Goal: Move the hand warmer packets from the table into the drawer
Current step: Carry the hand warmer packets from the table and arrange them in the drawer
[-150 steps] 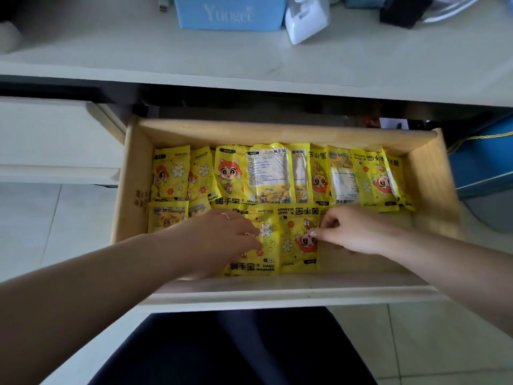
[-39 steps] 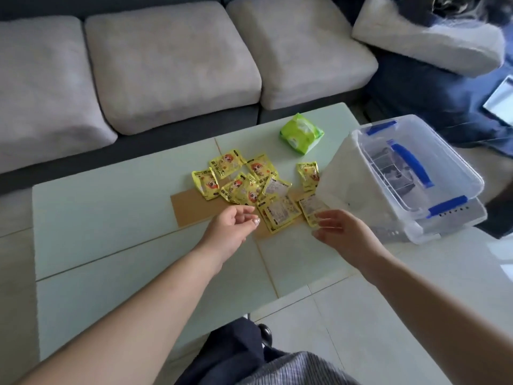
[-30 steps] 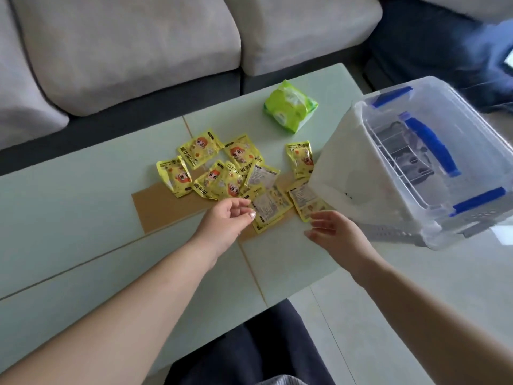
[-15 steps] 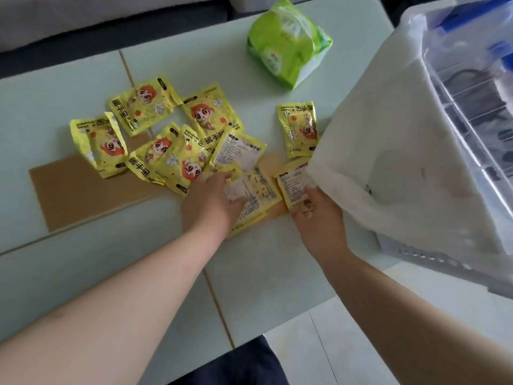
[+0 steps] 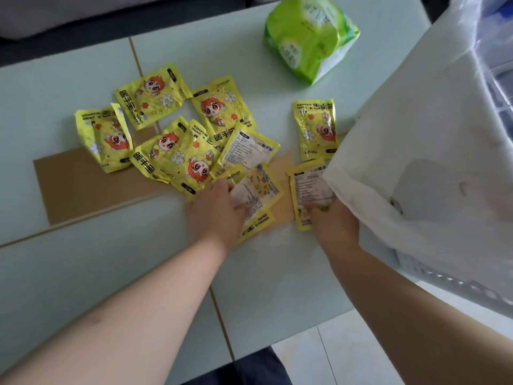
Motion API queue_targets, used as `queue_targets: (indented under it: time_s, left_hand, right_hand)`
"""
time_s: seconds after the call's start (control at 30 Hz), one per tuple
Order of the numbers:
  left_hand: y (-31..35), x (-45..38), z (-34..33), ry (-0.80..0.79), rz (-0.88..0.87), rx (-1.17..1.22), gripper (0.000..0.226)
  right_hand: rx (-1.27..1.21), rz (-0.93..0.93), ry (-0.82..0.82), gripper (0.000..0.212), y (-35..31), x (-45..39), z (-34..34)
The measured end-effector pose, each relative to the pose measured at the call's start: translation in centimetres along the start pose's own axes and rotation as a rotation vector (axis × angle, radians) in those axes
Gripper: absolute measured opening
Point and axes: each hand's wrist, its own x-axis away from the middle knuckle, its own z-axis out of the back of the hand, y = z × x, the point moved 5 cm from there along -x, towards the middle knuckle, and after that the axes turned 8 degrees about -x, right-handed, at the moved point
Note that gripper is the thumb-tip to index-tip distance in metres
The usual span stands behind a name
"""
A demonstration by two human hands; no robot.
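Several yellow hand warmer packets lie scattered on the pale green table, partly on a brown cardboard sheet. My left hand grips a face-down packet at the near edge of the pile, thumb on its printed back. My right hand pinches another face-down packet beside the white bag. One packet lies apart to the right. The drawer is out of view.
A green tissue pack lies at the table's far side. A white plastic bag drapes over a clear storage box on the right, overhanging the table's corner. Tiled floor shows below the near edge.
Five seconds ago both hands were arranging packets in the wooden drawer. Since then the view came to the table and closed in, and both hands reached the pile and took hold of packets.
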Motion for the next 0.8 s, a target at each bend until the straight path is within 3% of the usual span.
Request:
queue_targets:
  time_s: [0.17, 0.23, 0.37, 0.47, 0.63, 0.73, 0.8]
  left_hand:
    - [-3.0, 0.9, 2.8, -0.013, 0.076, 0.331, 0.022]
    - [-4.6, 0.8, 4.1, 0.003, 0.122, 0.395, 0.021]
    - [-7.0, -2.0, 6.0, 0.051, 0.155, 0.343, 0.026]
    - [-6.8, -4.3, 7.2, 0.146, 0.095, 0.167, 0.026]
    - [-6.2, -6.2, 6.2, 0.066, -0.001, -0.052, 0.038]
    - [-6.3, -6.5, 6.0, 0.069, 0.022, -0.036, 0.030]
    - [-6.1, -6.4, 6.2, 0.062, 0.031, -0.067, 0.027]
  right_hand:
    - [-0.263, -0.030, -0.088, 0.016, -0.7, 2.6, -0.7]
    - [-0.299, -0.002, -0.166, 0.014, -1.7, 4.0, -1.7]
    - [-0.128, 0.173, -0.289, 0.031, -4.6, 5.4, -5.6]
    - [0.028, 0.219, -0.262, 0.050, -5.4, 5.2, -8.1]
    - [0.168, 0.211, -0.096, 0.040, -4.8, 4.8, -9.2]
    - [0.119, 0.133, -0.134, 0.019, -4.7, 4.9, -9.3]
    - [0.066, 0.109, -0.136, 0.018, -4.8, 5.0, -9.1]
